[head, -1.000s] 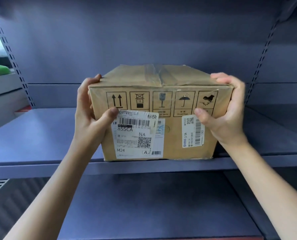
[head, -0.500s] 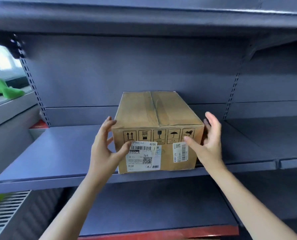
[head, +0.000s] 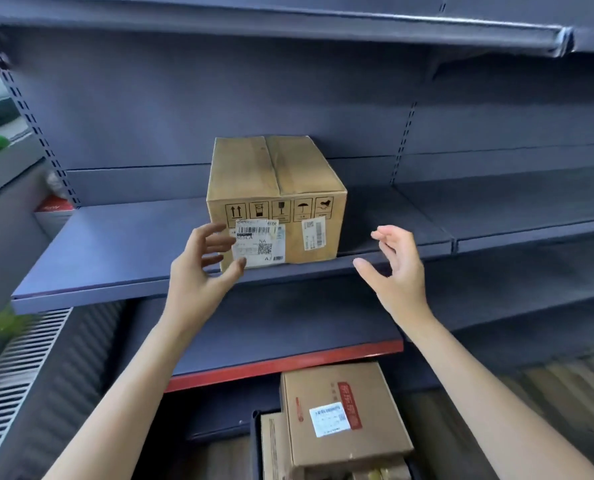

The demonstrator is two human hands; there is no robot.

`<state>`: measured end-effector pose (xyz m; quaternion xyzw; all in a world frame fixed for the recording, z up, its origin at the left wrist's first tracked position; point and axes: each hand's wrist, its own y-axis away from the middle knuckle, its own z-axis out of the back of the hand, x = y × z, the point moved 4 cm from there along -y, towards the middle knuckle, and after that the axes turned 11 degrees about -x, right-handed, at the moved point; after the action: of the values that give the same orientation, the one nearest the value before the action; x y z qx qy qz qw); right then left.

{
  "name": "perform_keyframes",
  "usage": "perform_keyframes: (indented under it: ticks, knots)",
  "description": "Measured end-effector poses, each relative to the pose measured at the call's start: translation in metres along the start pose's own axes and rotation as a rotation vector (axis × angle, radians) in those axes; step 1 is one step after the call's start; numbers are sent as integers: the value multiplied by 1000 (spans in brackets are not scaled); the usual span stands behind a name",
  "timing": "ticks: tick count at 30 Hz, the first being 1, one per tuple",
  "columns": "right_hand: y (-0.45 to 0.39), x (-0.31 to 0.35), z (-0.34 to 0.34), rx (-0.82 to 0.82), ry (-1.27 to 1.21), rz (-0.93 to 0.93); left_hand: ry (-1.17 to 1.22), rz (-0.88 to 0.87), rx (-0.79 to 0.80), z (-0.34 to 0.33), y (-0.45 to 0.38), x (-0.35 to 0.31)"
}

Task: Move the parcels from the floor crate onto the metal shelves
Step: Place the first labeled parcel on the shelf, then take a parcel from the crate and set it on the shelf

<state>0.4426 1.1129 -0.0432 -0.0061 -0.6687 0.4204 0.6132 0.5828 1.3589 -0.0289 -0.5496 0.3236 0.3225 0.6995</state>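
Note:
A brown cardboard parcel (head: 281,181) with white shipping labels stands upright on the dark blue metal shelf (head: 122,251). My left hand (head: 202,268) hovers in front of its lower left corner, fingers spread and holding nothing. Off to the parcel's right, my right hand (head: 397,268) is also empty with relaxed fingers, well apart from the box. At the bottom of the view, a dark floor crate (head: 255,441) holds more cardboard parcels; the top one (head: 340,410) carries a white label and a red strip.
A lower shelf (head: 288,341) with a red front edge sits below the parcel's shelf. Another shelf (head: 288,26) runs overhead. A white ventilation grille (head: 15,368) is at the lower left, and a neighbouring shelf bay (head: 531,216) extends to the right.
Both hands have let go of the parcel and drawn back from it. The view has pulled away and tilted down, revealing the floor crate with more parcels.

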Motion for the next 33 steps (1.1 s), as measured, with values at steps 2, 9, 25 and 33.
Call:
perform_keyframes:
  ticks: [2,9,25,33]
  knots:
    - [15,-4,11,17,39,-8,-29,7,25,-5,15,-5]
    - [63,-27,54,102,103,-70,-119,85,78,-37,83,-10]
    - [124,-105,159,177,32,-292,-222,394,133,-119,226,-15]
    - [146,-130,175,181,11,-376,-286,508,180,-130,267,-10]
